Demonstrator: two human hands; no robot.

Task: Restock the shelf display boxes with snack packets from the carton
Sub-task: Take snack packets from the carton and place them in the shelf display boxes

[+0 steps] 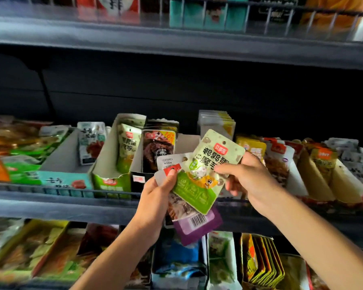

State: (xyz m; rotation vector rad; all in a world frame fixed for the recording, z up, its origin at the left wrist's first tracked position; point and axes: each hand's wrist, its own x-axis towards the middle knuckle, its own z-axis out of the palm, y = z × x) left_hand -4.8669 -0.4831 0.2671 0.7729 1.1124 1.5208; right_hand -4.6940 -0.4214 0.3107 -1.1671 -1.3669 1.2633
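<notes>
Both hands grasp packets before the middle shelf.
Left hand [157,191] clamps a mixed fan of packets [189,214]; right hand [247,181] pinches the green packet [210,164]. Matching green display box [115,155] sits at 10 o'clock. Risk: loose fan slipping, or misfiling.

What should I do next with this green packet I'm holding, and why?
Probably lift the green packet with your right hand off the stack in your left hand and slot it into the green display box, which holds a matching packet with room left.
</notes>
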